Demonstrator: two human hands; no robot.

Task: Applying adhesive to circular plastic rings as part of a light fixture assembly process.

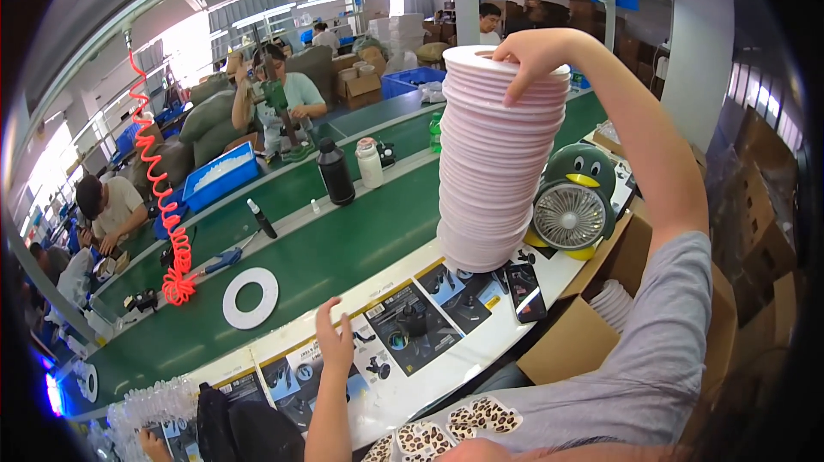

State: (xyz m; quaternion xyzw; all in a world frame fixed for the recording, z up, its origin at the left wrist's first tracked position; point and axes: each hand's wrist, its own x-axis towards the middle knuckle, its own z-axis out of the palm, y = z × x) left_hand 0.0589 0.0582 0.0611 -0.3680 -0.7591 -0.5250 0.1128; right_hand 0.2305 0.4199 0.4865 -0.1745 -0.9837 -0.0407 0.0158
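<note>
Seemingly gripped ring stack [500, 166], right-hand fingers [522, 82] atop

On my remote feed, I record a stack [498, 170] standing at the back of the bench [481, 350]. The right hand [536, 58] is at its top; the left hand [335, 337] is over the bench, left of it. I find the fan [571, 215] just right of the stack and the phone [525, 292] in front. Right of the bench, an open box [562, 346] contains rings [612, 303]. Behind the bench runs the belt [386, 230], a disc [251, 299] lying on it. Beyond, a bottle [336, 174] stands left of a jar [369, 163]; farther left, a tub [225, 190].
</note>
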